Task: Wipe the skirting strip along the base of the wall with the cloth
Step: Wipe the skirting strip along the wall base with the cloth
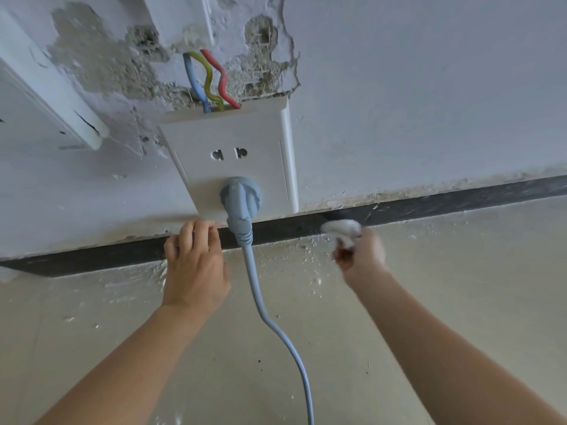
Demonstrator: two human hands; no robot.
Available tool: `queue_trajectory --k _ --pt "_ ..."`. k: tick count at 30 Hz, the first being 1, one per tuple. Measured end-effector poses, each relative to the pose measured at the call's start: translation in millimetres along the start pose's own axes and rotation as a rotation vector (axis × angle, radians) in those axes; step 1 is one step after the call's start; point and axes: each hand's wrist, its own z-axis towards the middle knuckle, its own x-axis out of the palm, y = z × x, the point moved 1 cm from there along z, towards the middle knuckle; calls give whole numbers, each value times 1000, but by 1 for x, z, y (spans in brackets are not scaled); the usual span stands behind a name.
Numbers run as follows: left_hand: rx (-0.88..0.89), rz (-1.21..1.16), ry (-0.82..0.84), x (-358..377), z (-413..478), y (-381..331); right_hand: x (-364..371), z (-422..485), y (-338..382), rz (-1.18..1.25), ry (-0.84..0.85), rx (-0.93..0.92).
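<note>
Skirting strip [460,199] runs where wall [429,102] meets floor [460,286]; the right hand [363,256] pinches the cloth [342,229] on its middle, the left hand [193,262] leans loosely bent fingers nearby, and most looks unwiped.

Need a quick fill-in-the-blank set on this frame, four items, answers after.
1. The right hand presses a white ____ on the dark skirting strip.
2. The grey-blue plug sits in the socket's ____ outlet.
3. The wires entering the socket's top are blue, yellow-green and ____.
4. The left hand rests to the ____ of the cable.
Missing words: cloth, lower, red, left.
</note>
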Motion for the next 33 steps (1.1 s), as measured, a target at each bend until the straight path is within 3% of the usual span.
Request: queue_trajectory --k 4,6,9,13,18,21,24,27,33 --pt "8 6 -61 2 0 3 65 -31 -62 -128 385 280" --pt "21 6 -62 2 -1 2 91 -47 -68 -66 415 310" --pt "32 -10 -31 1 -4 4 96 -45 -52 34 313 299" --pt "41 19 31 3 -5 5 61 -37 -16 13 143 145" --pt "25 7 77 3 -3 -5 6 -31 25 293 -31 -42" --pt "43 28 110 2 -3 -4 -4 -29 18 88 -38 -5" --pt "49 42 102 1 -5 -2 20 -34 -17 -160 126 170" --pt "53 50 103 -1 -4 -5 53 -33 -27 -227 202 194" --pt "44 90 142 2 -7 -8 24 -12 46 -118 -92 73"
